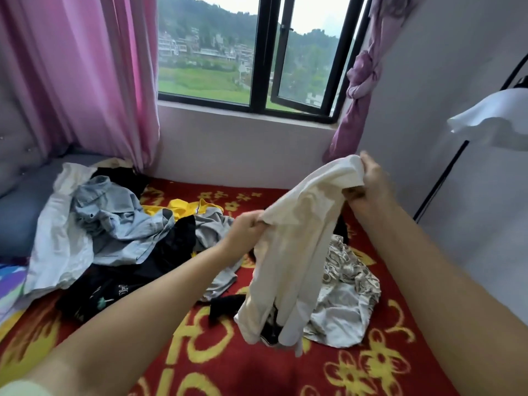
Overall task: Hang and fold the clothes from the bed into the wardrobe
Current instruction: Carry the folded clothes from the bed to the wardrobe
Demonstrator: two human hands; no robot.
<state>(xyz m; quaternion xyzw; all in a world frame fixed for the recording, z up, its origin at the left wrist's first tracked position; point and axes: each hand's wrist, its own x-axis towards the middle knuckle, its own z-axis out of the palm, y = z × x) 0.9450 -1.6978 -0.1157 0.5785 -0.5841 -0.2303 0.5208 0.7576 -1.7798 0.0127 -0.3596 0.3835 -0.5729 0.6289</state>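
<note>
Both hands up over the bed [217, 367], holding 1 cream shirt [297, 241] between them – left hand [245, 230] has fingers curled round a bunched edge at the lower left, right hand [371, 181] pinches the top edge higher up and further right. Shirt hangs down from both grips, lower hem touching or just above the red blanket, can't tell which. Just right of it a patterned white garment [348, 287] lies crumpled on the bed, partly behind the shirt. A small black piece [225, 305] sits just left of the hem. Rest of the pile is on the left half: denim shirt [120, 218] on top, white garment [57, 247] beside it at the far left, black clothes [114, 287] under and in front, yellow top [185, 208] and grey garment [211, 227] toward the middle. Pink curtain [85, 75] at left, window [257, 52] behind – white hanging item [494, 118] at the right edge, blurred
</note>
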